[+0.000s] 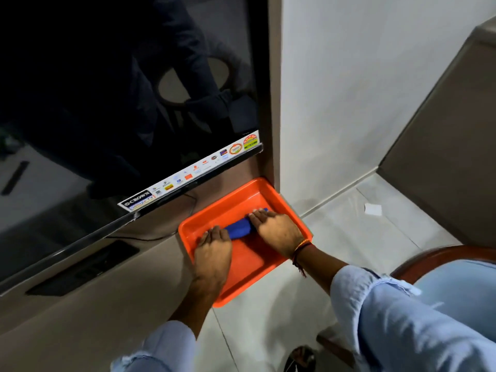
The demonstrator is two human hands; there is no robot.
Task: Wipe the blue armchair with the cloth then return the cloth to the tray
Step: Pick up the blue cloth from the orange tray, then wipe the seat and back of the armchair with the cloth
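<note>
Both palms flat on rolled blue cloth (239,229) in orange plastic tray (243,196): my left hand (213,249), right hand (277,228), fingers uncurled. Gather whole roll before lifting.

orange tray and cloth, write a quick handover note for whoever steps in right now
Left hand: palm down in the orange tray, fingertips at the near end of the blue cloth; grip not discernible.
Right hand: palm down over the cloth's far end; grip likewise unclear.
Cloth: folded or rolled, lying inside the tray, which sits on the TV unit with a corner overhanging the edge.
Armchair: at lower right, partly in view.
Done: cannot tell whether the wiping has happened.
Left: either lift the cloth and wipe the armchair, or let go.
</note>
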